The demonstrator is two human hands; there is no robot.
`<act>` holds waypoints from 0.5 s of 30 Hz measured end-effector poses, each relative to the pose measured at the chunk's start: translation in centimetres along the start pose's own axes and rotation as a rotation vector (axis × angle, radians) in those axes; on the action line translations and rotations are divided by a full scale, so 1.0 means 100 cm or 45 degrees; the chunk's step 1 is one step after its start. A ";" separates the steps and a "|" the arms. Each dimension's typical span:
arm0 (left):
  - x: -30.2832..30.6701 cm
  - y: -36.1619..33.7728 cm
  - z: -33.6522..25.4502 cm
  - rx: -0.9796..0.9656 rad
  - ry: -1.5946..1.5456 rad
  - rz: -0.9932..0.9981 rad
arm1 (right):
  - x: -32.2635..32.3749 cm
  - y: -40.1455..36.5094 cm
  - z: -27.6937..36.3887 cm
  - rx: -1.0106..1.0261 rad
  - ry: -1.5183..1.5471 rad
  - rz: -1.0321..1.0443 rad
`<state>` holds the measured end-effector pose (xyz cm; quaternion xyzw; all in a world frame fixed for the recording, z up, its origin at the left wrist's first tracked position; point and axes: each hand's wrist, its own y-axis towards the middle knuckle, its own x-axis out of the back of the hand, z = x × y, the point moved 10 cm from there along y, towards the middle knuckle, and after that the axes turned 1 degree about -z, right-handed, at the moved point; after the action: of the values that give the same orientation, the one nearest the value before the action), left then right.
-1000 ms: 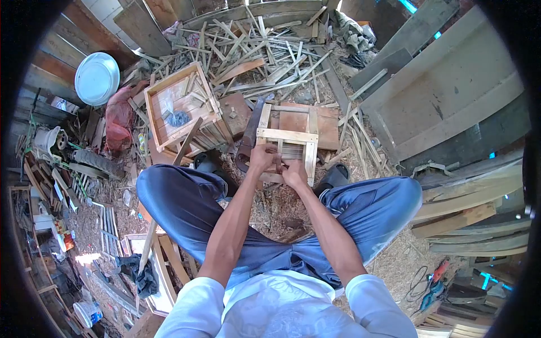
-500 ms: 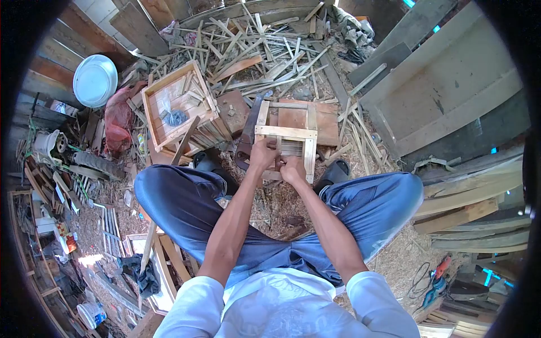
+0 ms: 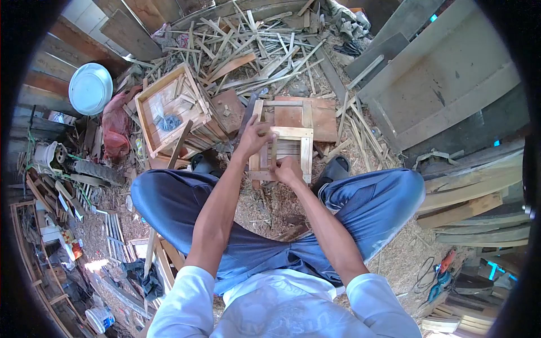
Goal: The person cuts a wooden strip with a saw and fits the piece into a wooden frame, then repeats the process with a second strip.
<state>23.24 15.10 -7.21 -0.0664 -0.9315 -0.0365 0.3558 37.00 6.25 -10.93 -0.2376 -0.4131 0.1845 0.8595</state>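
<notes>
A small wooden frame (image 3: 306, 158) of pale slats lies on the floor between my feet, partly over a reddish-brown board (image 3: 325, 120). My left hand (image 3: 255, 137) is over the frame's upper left part, its fingers spread apart. Close to the frame's lower middle, my right hand (image 3: 288, 169) has its fingers closed on a thin wooden strip (image 3: 274, 151) that runs up toward my left hand. Thin parallel slats show through the frame's opening.
A wooden box (image 3: 146, 123) holding a clear bag (image 3: 168, 121) stands at upper left. Scrap sticks (image 3: 265, 62) lie piled beyond. Large panels (image 3: 445, 84) lean at right. A corded power tool (image 3: 441, 281) lies at lower right.
My left hand has moved up and left from the frame's middle and its fingers have opened. My right hand has shifted slightly left. The thin strip now shows between them.
</notes>
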 end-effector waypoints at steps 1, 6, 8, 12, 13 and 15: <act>0.000 0.000 -0.001 0.003 -0.003 0.005 | 0.002 -0.003 0.001 -0.006 0.000 0.004; 0.001 0.002 -0.003 0.021 -0.039 0.078 | 0.005 -0.013 0.004 -0.007 0.091 -0.073; 0.000 0.002 -0.002 0.040 -0.042 0.067 | 0.004 -0.013 0.004 -0.014 0.091 -0.090; 0.003 0.002 -0.004 0.051 -0.071 0.044 | 0.007 -0.015 0.005 -0.015 0.046 -0.154; 0.002 0.002 -0.004 0.052 -0.075 0.042 | 0.007 -0.015 0.004 -0.015 0.042 -0.154; 0.002 0.002 -0.004 0.025 -0.059 0.021 | 0.006 -0.014 0.003 -0.028 0.066 -0.167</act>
<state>23.38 15.30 -6.77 -0.0715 -0.9392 -0.0228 0.3350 37.32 5.45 -9.59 -0.2241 -0.4075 0.1171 0.8775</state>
